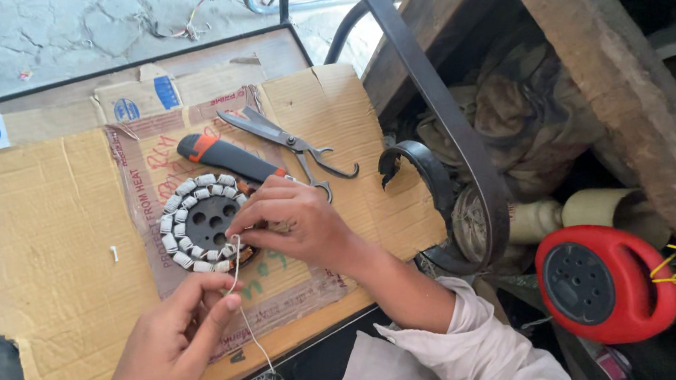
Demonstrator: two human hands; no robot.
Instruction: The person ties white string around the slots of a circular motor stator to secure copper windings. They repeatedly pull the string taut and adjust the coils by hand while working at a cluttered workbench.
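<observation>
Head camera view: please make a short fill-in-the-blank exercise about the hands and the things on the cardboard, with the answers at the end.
1. Both hands pinch a thin white ____ at the ring-shaped motor stator.
2. The right hand rests on the stator; the left hand is ____ to the person.
3. Metal scissors lie beside an orange-and-black ____.
4. Everything sits on a sheet of ____.

Answers: string; nearer; utility knife; cardboard
</observation>
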